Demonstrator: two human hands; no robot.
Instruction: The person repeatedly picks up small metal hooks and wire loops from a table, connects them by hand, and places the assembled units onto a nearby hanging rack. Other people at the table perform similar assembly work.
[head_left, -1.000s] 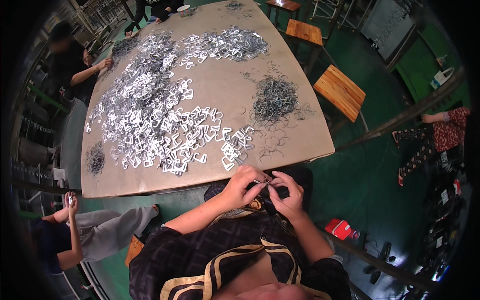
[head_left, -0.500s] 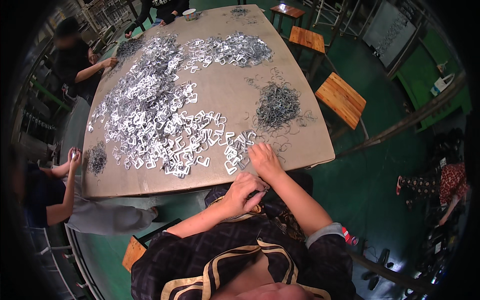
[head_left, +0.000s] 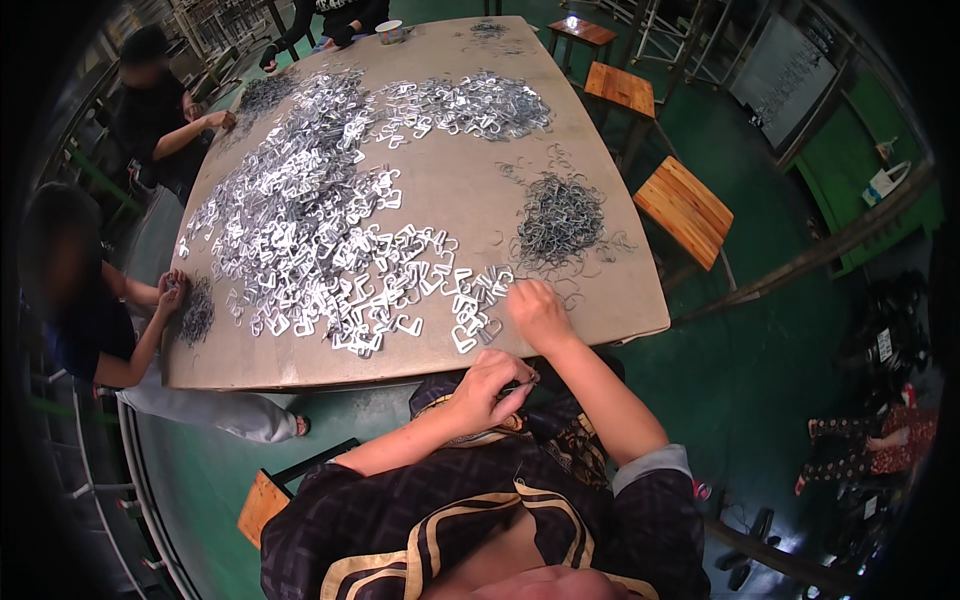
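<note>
My left hand (head_left: 488,388) is just off the table's near edge, thumb and fingers pinched on a small metal piece (head_left: 533,382) that is mostly hidden. Over the near right part of the table, my right hand (head_left: 541,314) has its fingers curled downward; whatever they hold is hidden. Beside its fingertips lies a small group of silver loop-shaped metal pieces (head_left: 474,308). A pile of thin, dark, curved wire pieces (head_left: 560,222) sits beyond my right hand, with loose ones scattered around it.
A big heap of silver loop pieces (head_left: 310,190) covers the table's (head_left: 450,185) left and middle. Coworkers (head_left: 95,290) sit along the left side and far end. A bowl (head_left: 389,33) stands at the far edge. Wooden stools (head_left: 686,212) line the right side.
My right hand has shifted slightly right, its fingers more curled. My left hand keeps its pinch. The near-left coworker has leaned in, hands lower by the small dark pile.
</note>
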